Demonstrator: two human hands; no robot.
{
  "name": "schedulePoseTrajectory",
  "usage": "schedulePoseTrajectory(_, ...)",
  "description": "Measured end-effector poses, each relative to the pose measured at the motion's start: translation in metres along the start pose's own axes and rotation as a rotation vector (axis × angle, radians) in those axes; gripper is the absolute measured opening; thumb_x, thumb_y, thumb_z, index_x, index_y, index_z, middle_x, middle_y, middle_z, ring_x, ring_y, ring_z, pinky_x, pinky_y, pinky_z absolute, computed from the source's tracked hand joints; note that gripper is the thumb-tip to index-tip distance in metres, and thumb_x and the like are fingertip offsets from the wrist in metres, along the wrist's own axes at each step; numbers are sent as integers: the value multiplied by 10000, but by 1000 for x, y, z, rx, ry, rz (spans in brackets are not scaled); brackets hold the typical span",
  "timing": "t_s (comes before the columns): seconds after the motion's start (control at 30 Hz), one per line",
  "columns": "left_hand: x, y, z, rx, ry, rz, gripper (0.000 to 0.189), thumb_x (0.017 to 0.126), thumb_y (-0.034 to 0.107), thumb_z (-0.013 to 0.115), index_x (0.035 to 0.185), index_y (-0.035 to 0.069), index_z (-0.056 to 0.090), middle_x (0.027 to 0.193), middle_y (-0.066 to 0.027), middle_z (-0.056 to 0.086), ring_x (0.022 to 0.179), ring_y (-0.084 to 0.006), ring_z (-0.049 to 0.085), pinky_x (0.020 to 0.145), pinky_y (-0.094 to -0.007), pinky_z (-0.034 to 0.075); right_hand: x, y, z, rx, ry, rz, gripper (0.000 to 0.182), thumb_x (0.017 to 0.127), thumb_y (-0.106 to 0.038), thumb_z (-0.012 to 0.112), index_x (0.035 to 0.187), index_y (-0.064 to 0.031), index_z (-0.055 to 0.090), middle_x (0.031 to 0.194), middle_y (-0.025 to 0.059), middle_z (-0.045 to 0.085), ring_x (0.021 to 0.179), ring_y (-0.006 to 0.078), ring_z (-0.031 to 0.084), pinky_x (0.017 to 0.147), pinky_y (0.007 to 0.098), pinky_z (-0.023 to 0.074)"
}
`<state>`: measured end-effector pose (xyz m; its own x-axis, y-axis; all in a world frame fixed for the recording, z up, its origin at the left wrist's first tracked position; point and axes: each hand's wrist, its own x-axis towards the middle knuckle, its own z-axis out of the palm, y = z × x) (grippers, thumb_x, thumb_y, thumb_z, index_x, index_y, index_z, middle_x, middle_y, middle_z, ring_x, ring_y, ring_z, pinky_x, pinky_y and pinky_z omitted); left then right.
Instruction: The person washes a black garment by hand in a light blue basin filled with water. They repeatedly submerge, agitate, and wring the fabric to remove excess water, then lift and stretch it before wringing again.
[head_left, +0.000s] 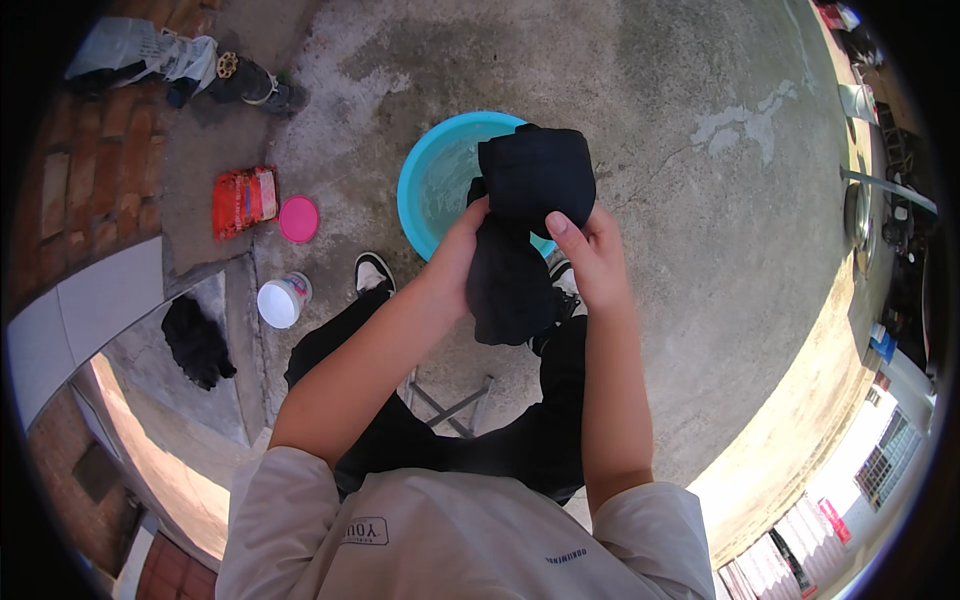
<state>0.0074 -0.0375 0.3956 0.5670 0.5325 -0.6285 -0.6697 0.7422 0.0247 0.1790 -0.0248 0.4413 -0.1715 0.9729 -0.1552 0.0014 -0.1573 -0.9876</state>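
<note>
A black cloth item (536, 180), folded and possibly a garment, is held up between both hands. My left hand (457, 262) grips its left side, with the fingers mostly hidden behind the fabric. On the right edge, my right hand (596, 251) pinches the cloth with the thumb in front. One lower part of the fabric hangs toward my lap. Beneath it on the ground stands a turquoise basin (411, 184) containing cloudy water; the cloth covers much of its right side.
Left on the concrete lie a red printed bag (244, 202), a pink lid (298, 219) and a white tub (281, 302). A black cloth heap (196, 343) rests on a ledge. Upper left is a pipe with a brass valve wheel (227, 65). A metal folding stool (450, 409) is under me.
</note>
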Motion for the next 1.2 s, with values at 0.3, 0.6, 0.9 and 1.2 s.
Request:
schedulePoseTrajectory(0.3,-2,8,33,35,15,-74,493,916,491,605,1211,96,587,1121,-84,658,1015,-203,652,889,-375,538,-18,18,1,4,164,-6,388,982,-273,517,817,52,653,1018,163,665,1125,301,555,1069,425,337)
schedulePoseTrajectory(0.6,19,-8,12,61,-155,-111,199,969,259,564,1037,82,621,918,-69,662,822,-183,678,706,-325,579,-23,-6,-7,-467,-187,-411,231,684,-187,627,565,-11,537,649,93,566,924,293,595,1043,486,379)
schedulePoseTrajectory(0.9,7,5,37,220,35,54,332,913,311,626,1127,57,627,1021,-115,669,932,-219,673,808,-345,564,-28,-16,3,-640,-217,-451,332,724,-296,732,572,-32,601,612,63,575,1020,255,627,1075,499,367)
schedulePoseTrajectory(1.2,19,17,23,346,71,106,377,895,346,635,1131,53,628,1031,-100,683,889,-200,681,767,-320,565,-34,-20,4,-620,-214,-473,277,735,-272,734,622,-46,620,682,52,611,1035,257,630,1060,492,383)
